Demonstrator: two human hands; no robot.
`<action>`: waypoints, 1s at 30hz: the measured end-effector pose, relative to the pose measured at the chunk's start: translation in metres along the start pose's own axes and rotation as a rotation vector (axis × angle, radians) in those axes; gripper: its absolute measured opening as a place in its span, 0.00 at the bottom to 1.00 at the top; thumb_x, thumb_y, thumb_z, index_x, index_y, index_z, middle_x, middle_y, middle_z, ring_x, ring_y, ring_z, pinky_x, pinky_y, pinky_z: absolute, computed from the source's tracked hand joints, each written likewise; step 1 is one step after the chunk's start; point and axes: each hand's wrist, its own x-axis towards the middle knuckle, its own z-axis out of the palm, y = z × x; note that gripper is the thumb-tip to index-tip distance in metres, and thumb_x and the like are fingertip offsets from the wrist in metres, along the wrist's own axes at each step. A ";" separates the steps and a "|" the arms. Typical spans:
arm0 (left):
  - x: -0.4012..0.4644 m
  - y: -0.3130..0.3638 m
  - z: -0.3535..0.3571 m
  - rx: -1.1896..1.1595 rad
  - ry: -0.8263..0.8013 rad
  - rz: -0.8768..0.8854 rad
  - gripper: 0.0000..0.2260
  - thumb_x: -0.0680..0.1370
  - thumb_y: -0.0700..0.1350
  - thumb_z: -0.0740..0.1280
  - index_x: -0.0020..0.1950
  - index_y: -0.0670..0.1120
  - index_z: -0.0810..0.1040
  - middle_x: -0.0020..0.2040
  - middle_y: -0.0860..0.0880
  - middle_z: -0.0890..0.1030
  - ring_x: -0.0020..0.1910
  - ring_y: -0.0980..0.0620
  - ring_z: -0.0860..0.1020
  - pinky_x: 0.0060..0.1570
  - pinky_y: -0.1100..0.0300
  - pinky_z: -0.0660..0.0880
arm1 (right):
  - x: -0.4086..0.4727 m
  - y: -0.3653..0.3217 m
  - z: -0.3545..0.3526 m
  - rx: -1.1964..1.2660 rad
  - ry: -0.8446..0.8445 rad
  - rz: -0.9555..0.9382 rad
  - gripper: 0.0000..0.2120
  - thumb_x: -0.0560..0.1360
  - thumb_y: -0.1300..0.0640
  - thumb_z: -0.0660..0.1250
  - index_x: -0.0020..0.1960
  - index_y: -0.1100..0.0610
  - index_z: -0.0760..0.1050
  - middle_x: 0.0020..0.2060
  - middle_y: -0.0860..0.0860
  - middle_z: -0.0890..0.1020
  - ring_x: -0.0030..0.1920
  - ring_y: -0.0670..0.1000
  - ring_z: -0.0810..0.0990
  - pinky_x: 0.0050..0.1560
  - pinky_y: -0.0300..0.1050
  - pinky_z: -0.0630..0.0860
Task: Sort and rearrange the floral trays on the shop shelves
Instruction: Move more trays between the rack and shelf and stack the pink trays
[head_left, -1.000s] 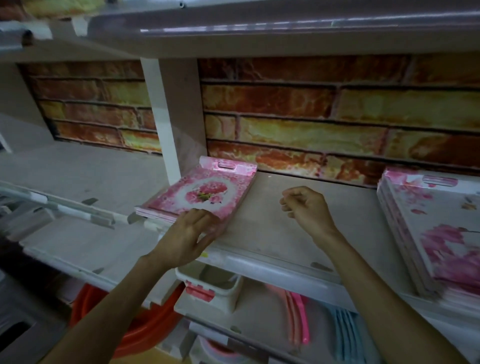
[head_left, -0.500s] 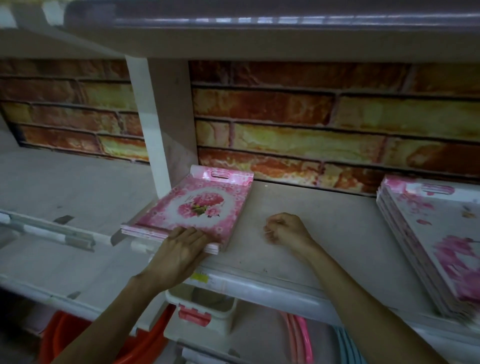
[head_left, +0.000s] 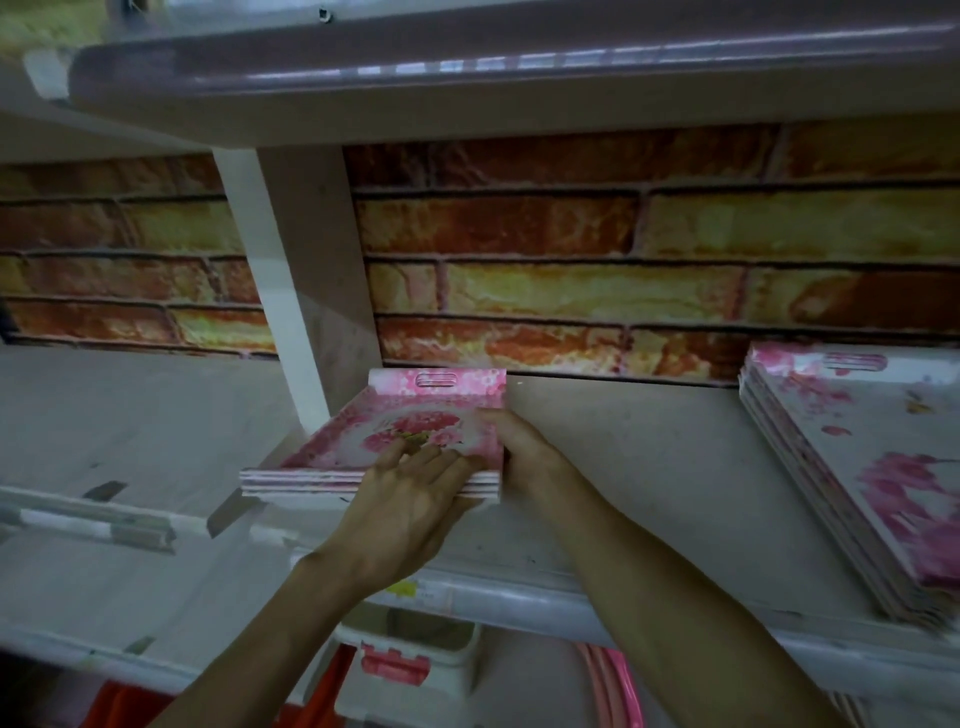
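While left hand (head_left: 410, 499) lies flat atop small tray stack (head_left: 363, 457), right hand (head_left: 524, 452) grips right edge.

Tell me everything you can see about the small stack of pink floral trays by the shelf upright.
The small stack of pink floral trays holds a few thin trays, glossy, probably plastic, with a rose print and a slotted handle at the raised far rim. It lies flat on the shelf beside the white upright, its front left corner overhanging the edge. The left hand rests on the front edge; the right hand grips the right side.
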 end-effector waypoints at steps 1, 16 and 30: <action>0.001 0.002 -0.001 -0.004 -0.011 -0.005 0.11 0.78 0.50 0.62 0.57 0.48 0.77 0.47 0.49 0.84 0.46 0.48 0.82 0.49 0.54 0.76 | -0.002 -0.002 0.002 -0.082 0.053 -0.027 0.09 0.75 0.62 0.65 0.50 0.67 0.80 0.43 0.60 0.82 0.37 0.55 0.82 0.38 0.44 0.79; 0.013 0.051 -0.033 -0.375 -0.138 -0.098 0.15 0.77 0.61 0.63 0.59 0.56 0.80 0.51 0.59 0.84 0.47 0.60 0.82 0.45 0.62 0.79 | -0.066 -0.021 -0.042 -0.137 0.225 -0.240 0.12 0.74 0.66 0.65 0.56 0.64 0.79 0.44 0.57 0.84 0.37 0.52 0.84 0.30 0.38 0.80; 0.120 0.097 -0.004 -1.071 0.196 -0.965 0.11 0.78 0.49 0.67 0.59 0.47 0.76 0.55 0.48 0.79 0.43 0.57 0.77 0.38 0.63 0.71 | -0.207 -0.098 -0.203 -0.197 0.337 -0.588 0.09 0.77 0.63 0.67 0.56 0.57 0.80 0.42 0.49 0.84 0.36 0.47 0.84 0.34 0.37 0.80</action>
